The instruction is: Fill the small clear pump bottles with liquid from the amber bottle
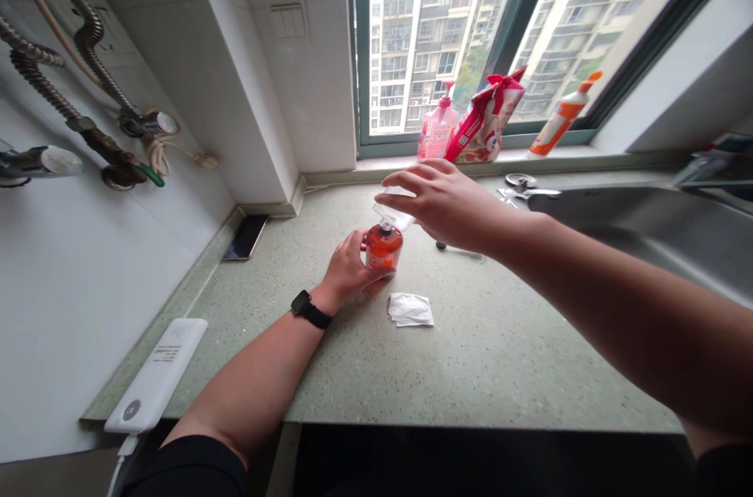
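On the speckled bench [506,340], near the middle and behind a folded white tissue [410,310], stands a small orange bottle [382,250]. It is glossy and reddish orange, with rounded shoulders, a short, narrow threaded neck and pale lettering low on its front. The colour looks see-through, but I cannot tell whether it belongs to the wall or to liquid inside, nor how full the bottle is.

The left hand [350,271] is closed around the bottle's side, thumb across the lower front; a black watch [310,309] sits on that wrist. The right hand [435,199] is above and to the right, fingers a little spread and bent over a clear plastic piece [393,208], which it holds at the bottle's neck. This piece is cup-like as far as it shows; the fingers hide part of it, and its contents cannot be made out. Under the right hand, a small black-ended item [441,245] lies on the bench, partly covered.

Along the window sill stand a pink pump bottle [436,130], see-through with pinkish contents, a red printed bag [487,121] leaning beside it, and an orange-and-white bottle [562,119] with an orange top. A steel sink [647,234] is at the right; a phone [245,237] and a white power bank [158,375] lie at the left.
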{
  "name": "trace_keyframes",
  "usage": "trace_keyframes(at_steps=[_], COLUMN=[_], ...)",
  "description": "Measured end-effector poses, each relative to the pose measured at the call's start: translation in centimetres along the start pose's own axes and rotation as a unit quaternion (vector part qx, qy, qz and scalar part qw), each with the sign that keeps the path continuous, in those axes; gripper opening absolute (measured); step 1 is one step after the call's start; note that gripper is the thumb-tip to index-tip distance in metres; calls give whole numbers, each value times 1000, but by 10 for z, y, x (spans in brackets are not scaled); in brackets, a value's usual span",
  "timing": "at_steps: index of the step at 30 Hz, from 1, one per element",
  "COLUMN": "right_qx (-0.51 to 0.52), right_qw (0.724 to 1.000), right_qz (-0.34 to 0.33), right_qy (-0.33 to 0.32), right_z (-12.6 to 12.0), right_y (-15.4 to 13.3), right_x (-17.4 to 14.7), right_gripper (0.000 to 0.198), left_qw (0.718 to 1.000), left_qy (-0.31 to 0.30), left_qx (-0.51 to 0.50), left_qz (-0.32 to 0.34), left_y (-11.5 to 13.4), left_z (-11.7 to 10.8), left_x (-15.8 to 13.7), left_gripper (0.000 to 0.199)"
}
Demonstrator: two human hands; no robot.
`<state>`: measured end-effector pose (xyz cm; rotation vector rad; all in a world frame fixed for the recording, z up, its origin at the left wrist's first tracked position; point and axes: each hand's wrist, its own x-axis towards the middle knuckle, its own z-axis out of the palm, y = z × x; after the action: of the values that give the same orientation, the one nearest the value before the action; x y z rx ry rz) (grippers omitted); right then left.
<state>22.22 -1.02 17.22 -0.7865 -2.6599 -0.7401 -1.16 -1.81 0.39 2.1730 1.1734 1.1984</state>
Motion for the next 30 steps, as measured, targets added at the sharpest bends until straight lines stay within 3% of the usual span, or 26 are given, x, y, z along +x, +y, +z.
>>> trace_keyframes(at_steps=[30], right_qx=[-11], right_qw=[999], right_qz=[-18], right_qy=[-31], right_z=[-10], right_y=[-12], right_x=[12], right_gripper=[50], left_qw=[1000], left_qy=[0], left_qx=[22], left_qz=[1], left_y=[-3], left_z=[-1], left_x=[1], left_gripper=[73])
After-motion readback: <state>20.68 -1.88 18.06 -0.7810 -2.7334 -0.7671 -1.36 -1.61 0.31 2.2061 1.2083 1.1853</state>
